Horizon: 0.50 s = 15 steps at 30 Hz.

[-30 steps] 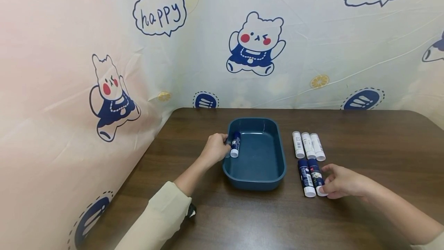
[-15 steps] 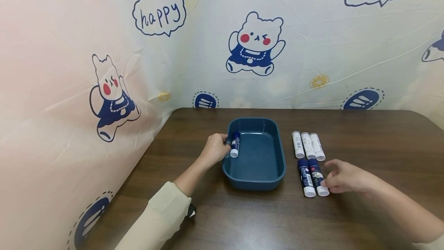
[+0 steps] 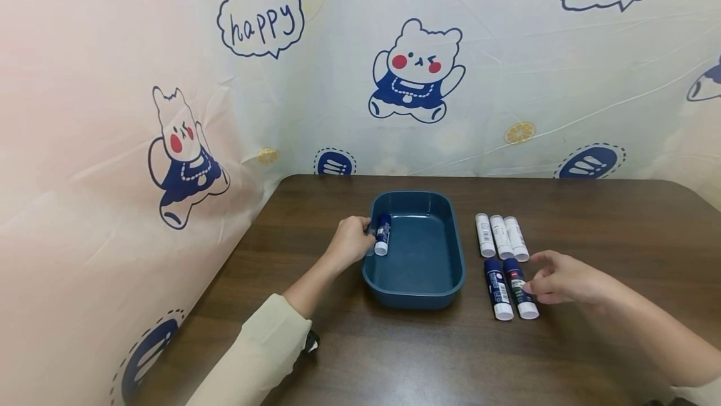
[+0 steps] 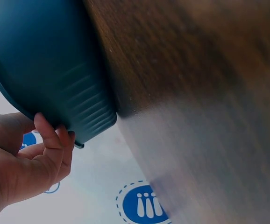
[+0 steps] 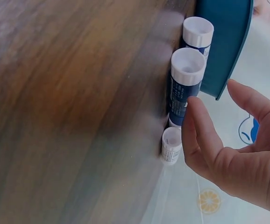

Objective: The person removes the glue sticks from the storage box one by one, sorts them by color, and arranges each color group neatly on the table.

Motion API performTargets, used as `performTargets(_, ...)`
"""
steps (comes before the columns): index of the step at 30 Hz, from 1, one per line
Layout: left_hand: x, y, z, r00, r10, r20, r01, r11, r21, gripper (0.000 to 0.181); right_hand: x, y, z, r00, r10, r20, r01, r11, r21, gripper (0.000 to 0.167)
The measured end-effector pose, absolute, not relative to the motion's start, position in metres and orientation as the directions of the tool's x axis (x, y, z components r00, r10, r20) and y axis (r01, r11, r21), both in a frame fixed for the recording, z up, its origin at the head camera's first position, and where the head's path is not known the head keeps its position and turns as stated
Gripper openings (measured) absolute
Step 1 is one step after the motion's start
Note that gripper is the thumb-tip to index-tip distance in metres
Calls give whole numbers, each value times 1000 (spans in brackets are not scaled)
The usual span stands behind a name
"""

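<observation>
My left hand (image 3: 350, 241) grips the left side of a dark blue-green rectangular bin (image 3: 414, 300). In the left wrist view its fingers curl at the rim of the bin (image 4: 41, 70). One blue glue stick (image 3: 382, 234) with a white end lies inside, along the left wall. Right of the bin, two more blue glue sticks lie side by side on the table, a left one (image 3: 498, 289) and a right one (image 3: 522, 296). My right hand (image 3: 570, 279), fingers extended and thumb spread apart, touches the right one. The right wrist view shows a fingertip against this glue stick (image 5: 184, 95).
Behind the blue pair lie three white glue sticks (image 3: 501, 236) in a row. Everything rests on a dark brown wooden table (image 3: 394, 356). A printed cloth (image 3: 484, 81) hangs behind and to the left of it.
My right hand has moved a little away from me along the right blue glue stick. That stick's white end has shifted slightly right, parting from its neighbour. The left hand and bin stay put.
</observation>
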State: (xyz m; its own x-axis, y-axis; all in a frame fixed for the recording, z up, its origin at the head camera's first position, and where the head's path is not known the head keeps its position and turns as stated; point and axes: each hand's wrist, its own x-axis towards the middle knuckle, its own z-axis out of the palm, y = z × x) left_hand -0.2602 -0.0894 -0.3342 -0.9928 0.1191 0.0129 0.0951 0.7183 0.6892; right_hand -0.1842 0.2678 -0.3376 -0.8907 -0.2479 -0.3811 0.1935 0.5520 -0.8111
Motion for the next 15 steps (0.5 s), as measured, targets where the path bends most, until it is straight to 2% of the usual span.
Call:
performTargets(8,-261,-90,-334,-992,122,15,98,720,687,42,-188,267,-334,-893,-256,-370,176,558,-811,73)
performTargets(15,-262,-89,-335,-993,117,10,92,723,685,43,-192,259,-331,-907,-290,-304,112,531,-840,73)
